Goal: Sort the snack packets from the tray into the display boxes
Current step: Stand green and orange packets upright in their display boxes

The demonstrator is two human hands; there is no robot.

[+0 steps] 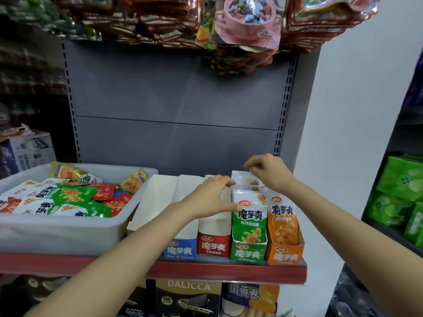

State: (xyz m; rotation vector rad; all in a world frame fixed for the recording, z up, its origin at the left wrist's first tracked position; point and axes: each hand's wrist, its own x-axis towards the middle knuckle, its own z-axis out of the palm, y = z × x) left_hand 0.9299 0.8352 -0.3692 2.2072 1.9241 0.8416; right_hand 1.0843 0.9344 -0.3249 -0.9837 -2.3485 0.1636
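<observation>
Packets of the green kind stand in the green box (pixel 248 252), where I judge I'm seating them: my left hand (pixel 212 195), fingers spread, steadies the front green packet (pixel 249 216); my right hand (pixel 269 171) pinches one behind. Next, the tray (pixel 68 229) holds unsorted packets.

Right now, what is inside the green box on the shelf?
The green box holds packets standing upright: a green packet in front, with more white-topped ones behind it. The front packet covers them, so their number cannot be seen. The left hand touches the front packet's edge.
</observation>
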